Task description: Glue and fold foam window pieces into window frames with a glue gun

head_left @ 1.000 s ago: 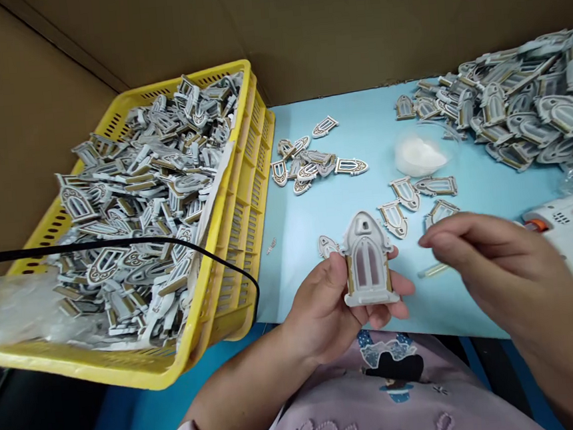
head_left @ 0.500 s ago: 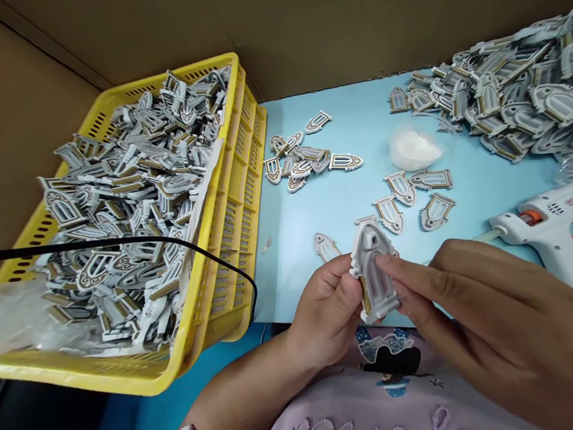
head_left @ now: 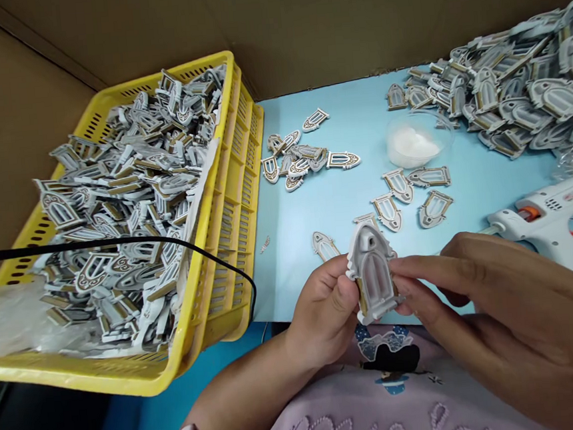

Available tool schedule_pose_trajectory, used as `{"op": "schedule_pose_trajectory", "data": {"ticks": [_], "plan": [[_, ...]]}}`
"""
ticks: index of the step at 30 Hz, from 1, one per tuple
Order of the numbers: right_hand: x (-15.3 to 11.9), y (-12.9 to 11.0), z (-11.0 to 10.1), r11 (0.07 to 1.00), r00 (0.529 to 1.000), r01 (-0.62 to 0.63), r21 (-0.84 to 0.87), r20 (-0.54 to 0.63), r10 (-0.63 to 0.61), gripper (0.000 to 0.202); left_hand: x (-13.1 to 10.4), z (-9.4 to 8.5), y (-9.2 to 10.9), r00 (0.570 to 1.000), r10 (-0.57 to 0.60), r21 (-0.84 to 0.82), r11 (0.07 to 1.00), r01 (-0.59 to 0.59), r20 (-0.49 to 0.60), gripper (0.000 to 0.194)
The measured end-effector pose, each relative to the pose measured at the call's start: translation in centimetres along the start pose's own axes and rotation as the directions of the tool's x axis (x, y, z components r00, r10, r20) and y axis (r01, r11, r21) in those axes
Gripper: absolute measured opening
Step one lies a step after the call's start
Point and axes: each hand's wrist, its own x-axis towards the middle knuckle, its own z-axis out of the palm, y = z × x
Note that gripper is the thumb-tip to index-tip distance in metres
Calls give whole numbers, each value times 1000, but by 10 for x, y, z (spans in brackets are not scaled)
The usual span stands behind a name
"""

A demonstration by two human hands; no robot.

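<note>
A white arched window-shaped piece with gold-brown sides stands upright before my chest. My left hand grips its left edge between thumb and fingers. At its right edge, my right hand holds the piece with the thumb and index fingertips pressed near each other. Just beyond lies a similar arched piece on the light blue table, and several more rest farther up to the right.
At left stands a yellow crate heaped with arched pieces, a black cable crossing it. A small group of pieces lies mid-table. A clear bowl with white material, a large pile and a white glue gun are right.
My right index finger has moved off the front of the piece to its right edge. The left hand keeps its grip. The view has shifted slightly.
</note>
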Motion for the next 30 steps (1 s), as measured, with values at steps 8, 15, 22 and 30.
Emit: {"op": "schedule_pose_trajectory", "data": {"ticks": [8, 15, 22, 30], "plan": [[2, 2, 8, 997, 996, -80, 21, -42, 81, 7, 0, -12, -7, 992, 94, 162, 981, -106, 78, 56], [0, -1, 16, 982, 982, -183, 51, -35, 185, 6, 4, -17, -11, 947, 321, 320, 895, -310, 19, 43], [1, -3, 25, 963, 966, -240, 126, -70, 250, 9, 6, -19, -9, 930, 367, 445, 830, -338, 22, 41], [5, -1, 36, 975, 978, -205, 85, -26, 208, 13, 7, -19, -10, 939, 340, 403, 854, -328, 44, 34]]}}
